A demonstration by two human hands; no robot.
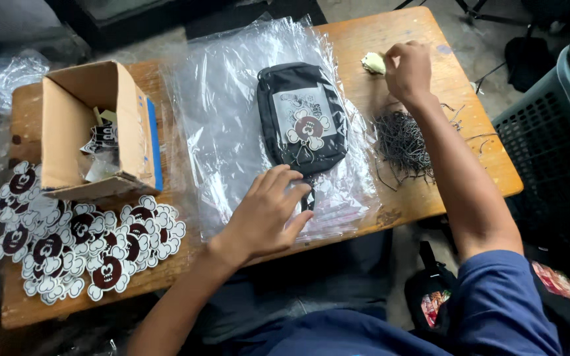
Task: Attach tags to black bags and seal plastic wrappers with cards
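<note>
Head view is showing a wooden table (423, 198) carrying slick, floppy clear plastic bags (232, 112). Lying on them just beyond the left hand (268, 214) is a soft, light black pouch (301, 118), best pinched by its near end. That hand's fingers are curling loosely there. The right hand (409, 69) is pinching something small beside pale putty (374, 62), above wiry black strings (404, 142).

Black zip pouch (301, 118) lies flat on the stack of clear plastic bags (225, 112), a pale printed panel facing up with a maroon-and-white flower-shaped tag on it; its near end sits under the fingertips. Right of the pouch, off the plastic, a loose heap of thin dark strings (404, 145) is spread out, and beyond that heap lies a small crumpled pale lump (373, 63)
</note>
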